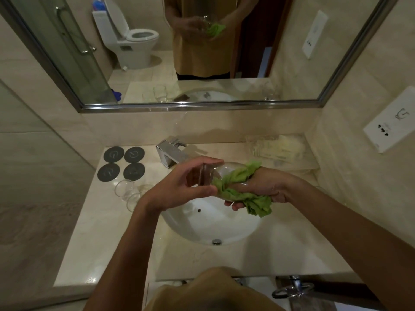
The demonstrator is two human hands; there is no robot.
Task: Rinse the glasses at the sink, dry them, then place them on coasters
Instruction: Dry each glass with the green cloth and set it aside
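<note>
Over the white sink basin point(224, 227) my left hand point(179, 187) grips a clear glass point(207, 175) lying on its side, its mouth facing right. My right hand point(260, 189) holds a bunched green cloth point(244, 187), with fingers and cloth pushed into the glass's mouth. Several dark round coasters point(122, 163) lie bare in a square at the counter's back left. In front of them, two more clear glasses point(129, 191) stand on the counter, left of the sink.
A chrome tap point(171, 153) rises behind the basin. Clear plastic packets point(277, 149) lie at the counter's back right. A wall mirror point(202, 52) hangs above, and a socket plate point(390, 129) is on the right wall. The counter's front edge is near my body.
</note>
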